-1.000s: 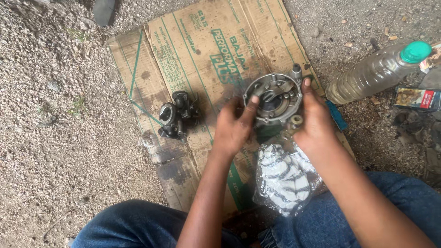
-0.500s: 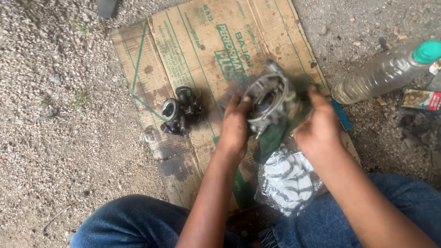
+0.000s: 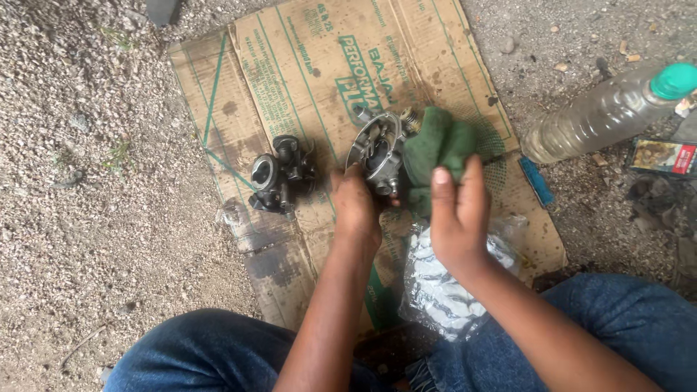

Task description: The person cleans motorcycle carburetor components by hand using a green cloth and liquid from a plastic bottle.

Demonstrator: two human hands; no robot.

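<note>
A round metal engine part [image 3: 379, 154] is held tilted on edge at centre frame, just above a flattened cardboard sheet [image 3: 305, 80] laid on gravel ground [image 3: 80, 218]. The left hand [image 3: 356, 207] is closed round the part's lower edge, fingers curled under it. The right hand [image 3: 457, 210] is pinched on a green rag [image 3: 439, 149], thumb on top, w/ the rag pressed against the part's right side. A dark carburettor-like piece [image 3: 279, 174] is seen on the cardboard, left of the part & apart from both hands. A clear plastic bag w/ white pieces [image 3: 443, 279] lies below the right hand, near the lap. At upper right, a plastic bottle w/ green cap [image 3: 602, 112] lies on the gravel, well apart. Blue jeans [image 3: 203, 352] fill the bottom edge.
</note>
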